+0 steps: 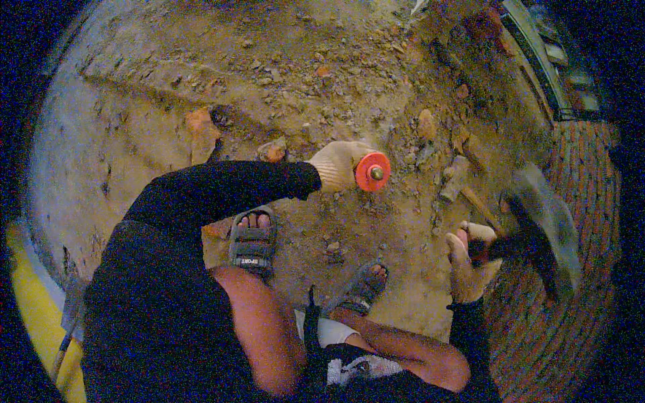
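My left hand, in a pale glove, is closed around a chisel. Its round orange-red hand guard and the metal struck end face up toward me, while the lower part is hidden beneath the hand. On the right, my gloved right hand grips a hammer by its handle, which has a reddish end. The grey hammer head is smeared by motion and held out to the right, apart from the chisel.
Another hammer with a wooden handle lies on the dirt ground. Broken brick, stones and rubble are scattered ahead. A brick surface runs along the right, with a framed panel above. My sandalled feet are below the chisel.
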Tool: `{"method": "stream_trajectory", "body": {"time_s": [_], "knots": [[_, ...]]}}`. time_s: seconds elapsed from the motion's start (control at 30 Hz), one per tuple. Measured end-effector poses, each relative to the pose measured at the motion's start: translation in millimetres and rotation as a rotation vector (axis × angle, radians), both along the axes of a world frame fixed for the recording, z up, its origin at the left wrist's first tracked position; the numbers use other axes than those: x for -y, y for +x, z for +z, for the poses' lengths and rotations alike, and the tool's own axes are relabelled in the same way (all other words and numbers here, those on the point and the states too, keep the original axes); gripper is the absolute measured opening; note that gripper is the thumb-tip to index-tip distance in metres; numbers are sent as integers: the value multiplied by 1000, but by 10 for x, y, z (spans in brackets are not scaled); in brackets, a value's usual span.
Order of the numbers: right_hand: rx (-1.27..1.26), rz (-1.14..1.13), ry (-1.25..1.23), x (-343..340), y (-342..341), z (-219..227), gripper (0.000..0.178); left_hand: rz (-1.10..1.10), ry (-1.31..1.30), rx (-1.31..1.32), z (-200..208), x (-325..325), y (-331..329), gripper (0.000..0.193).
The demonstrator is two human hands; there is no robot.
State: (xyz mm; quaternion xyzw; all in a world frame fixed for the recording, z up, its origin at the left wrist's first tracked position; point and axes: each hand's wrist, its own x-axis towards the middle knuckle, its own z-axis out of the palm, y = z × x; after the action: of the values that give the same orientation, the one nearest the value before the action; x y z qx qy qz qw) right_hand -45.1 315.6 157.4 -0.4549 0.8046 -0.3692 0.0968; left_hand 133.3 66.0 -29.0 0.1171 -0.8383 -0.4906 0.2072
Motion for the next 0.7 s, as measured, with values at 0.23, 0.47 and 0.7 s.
{"method": "stream_trajectory", "body": {"time_s": [0.23,0.47,0.7], "knots": [[-211,127,690,-79,-55,-683,28,-9,31,23,-20,26,-34,39],[196,32,274,-72,-188,-444,25,-117,-101,-1,-49,94,103,42],[202,4,643,-333,-165,-786,28,-646,-324,144,-71,-272,654,48]]}}
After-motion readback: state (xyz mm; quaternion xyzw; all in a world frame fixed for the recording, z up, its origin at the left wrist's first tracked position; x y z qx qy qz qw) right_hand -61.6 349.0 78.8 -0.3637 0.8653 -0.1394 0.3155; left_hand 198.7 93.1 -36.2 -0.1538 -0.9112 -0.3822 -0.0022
